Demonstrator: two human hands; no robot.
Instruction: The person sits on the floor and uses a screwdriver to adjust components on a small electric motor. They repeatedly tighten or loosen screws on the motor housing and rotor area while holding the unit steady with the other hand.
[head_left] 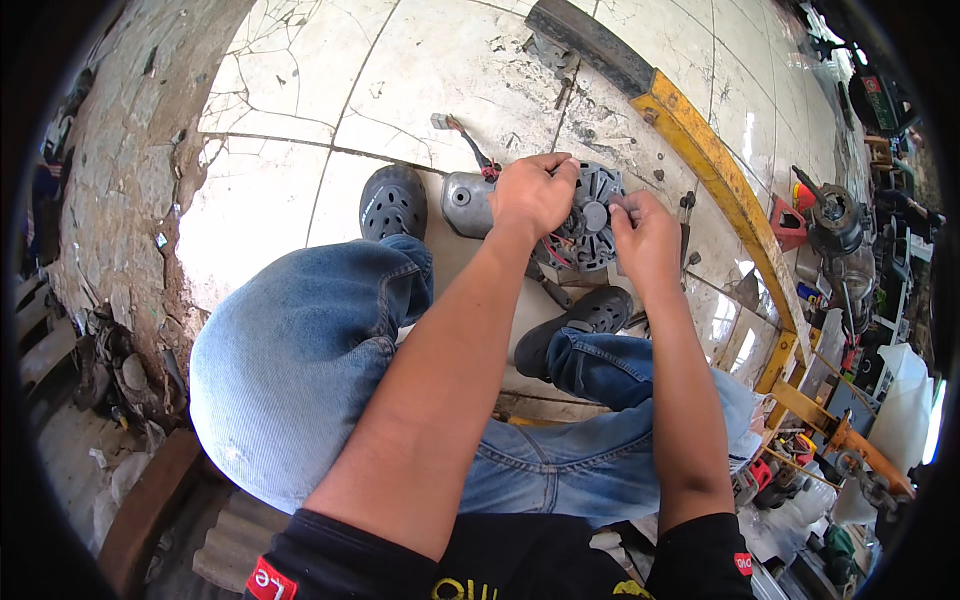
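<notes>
An electric motor (466,204) lies on the tiled floor between my feet, its smooth metal housing toward the left. At its right end is a grey, slotted round end cover (596,216) with a raised hub and red wires showing near its lower edge. My left hand (535,195) is closed over the motor, fingers along the cover's upper side. At the cover's right rim, my right hand (647,240) has its thumb and fingers pinched together; whether a small piece is between them is hidden. A cable with a pale connector (441,121) sticks out above the housing.
A curved yellow and black metal bar (690,120) arches past the right side. My clogs (394,203) are either side of the motor. Dark tools (686,205) lie right of it. Farther right stand a red stand (788,224) and assorted workshop parts. Broken concrete borders the tiles at left.
</notes>
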